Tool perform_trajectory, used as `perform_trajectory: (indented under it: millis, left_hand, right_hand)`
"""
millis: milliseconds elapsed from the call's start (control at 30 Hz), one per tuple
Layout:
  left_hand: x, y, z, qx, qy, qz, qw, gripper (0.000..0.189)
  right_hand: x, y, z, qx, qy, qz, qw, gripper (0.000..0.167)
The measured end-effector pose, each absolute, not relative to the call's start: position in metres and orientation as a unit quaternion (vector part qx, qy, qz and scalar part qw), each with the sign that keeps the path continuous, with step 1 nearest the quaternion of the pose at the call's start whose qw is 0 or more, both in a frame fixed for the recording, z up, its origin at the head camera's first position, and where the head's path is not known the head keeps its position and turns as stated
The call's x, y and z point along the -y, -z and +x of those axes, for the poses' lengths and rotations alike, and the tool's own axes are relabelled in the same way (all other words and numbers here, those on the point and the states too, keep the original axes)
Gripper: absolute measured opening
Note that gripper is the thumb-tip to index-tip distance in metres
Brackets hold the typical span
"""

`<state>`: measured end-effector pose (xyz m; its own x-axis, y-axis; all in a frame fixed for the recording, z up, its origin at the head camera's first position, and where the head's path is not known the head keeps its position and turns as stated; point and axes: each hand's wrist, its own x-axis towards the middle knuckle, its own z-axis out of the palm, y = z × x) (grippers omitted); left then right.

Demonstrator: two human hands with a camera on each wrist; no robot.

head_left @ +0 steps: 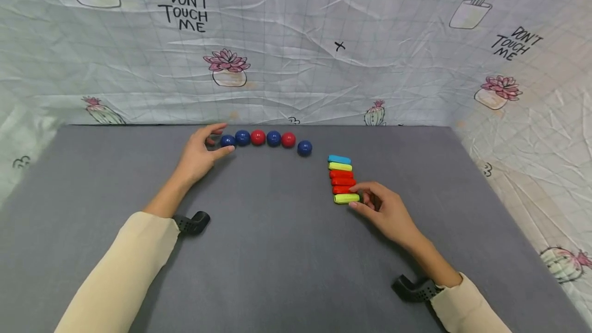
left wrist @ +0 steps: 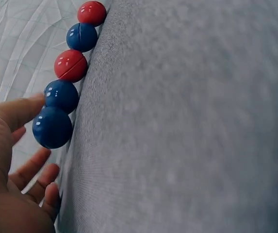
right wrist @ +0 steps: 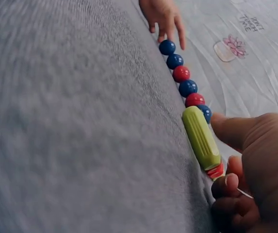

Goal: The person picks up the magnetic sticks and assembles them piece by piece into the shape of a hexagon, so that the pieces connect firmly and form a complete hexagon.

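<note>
My left hand [head_left: 198, 157] is at the left end of a row of glossy balls, thumb and fingers spread around the end blue ball [head_left: 227, 141]. In the left wrist view a gap shows between the fingers and that blue ball [left wrist: 52, 127]; thumb contact I cannot tell. Over on the right, my right hand [head_left: 387, 214] has its thumb and index finger by the right end of a lime-green ridged stick [head_left: 346, 199], the nearest of a stacked column. Its thumb stands apart from the lime-green stick [right wrist: 201, 138] in the right wrist view; the other fingers are bent.
The row goes on with another blue ball [head_left: 242, 137], a red ball [head_left: 258, 137] and more, ending in a slightly separate blue ball [head_left: 304, 148]. Red sticks [head_left: 343, 182], a yellow-green stick [head_left: 340, 166] and a blue stick [head_left: 339, 159] continue the column. A printed cloth [head_left: 287, 66] hangs behind the grey table [head_left: 268, 251].
</note>
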<state>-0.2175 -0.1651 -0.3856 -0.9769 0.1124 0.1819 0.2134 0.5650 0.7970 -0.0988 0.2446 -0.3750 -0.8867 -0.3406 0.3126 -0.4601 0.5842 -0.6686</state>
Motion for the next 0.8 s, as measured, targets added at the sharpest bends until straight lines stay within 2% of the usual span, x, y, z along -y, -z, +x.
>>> perform_trajectory:
  millis: [133, 333, 533, 800]
  left_hand:
    - [0.161, 0.389, -0.22, 0.884, 0.457, -0.076, 0.055, 0.062]
    - [0.155, 0.392, -0.222, 0.899, 0.427, -0.062, 0.077, 0.054]
    - [0.151, 0.395, -0.217, 0.9, 0.417, -0.064, 0.111, 0.044]
    - [0.151, 0.398, -0.218, 0.887, 0.442, -0.045, 0.125, 0.043]
  right_hand:
    - [-0.237, 0.367, -0.096, 0.891, -0.385, 0.226, 0.082, 0.028]
    - [-0.249, 0.396, -0.107, 0.894, -0.382, 0.218, 0.082, 0.029]
    - [-0.251, 0.397, -0.107, 0.897, -0.383, 0.209, 0.073, 0.025]
    - [-0.253, 0.4, -0.109, 0.901, -0.368, 0.216, 0.076, 0.021]
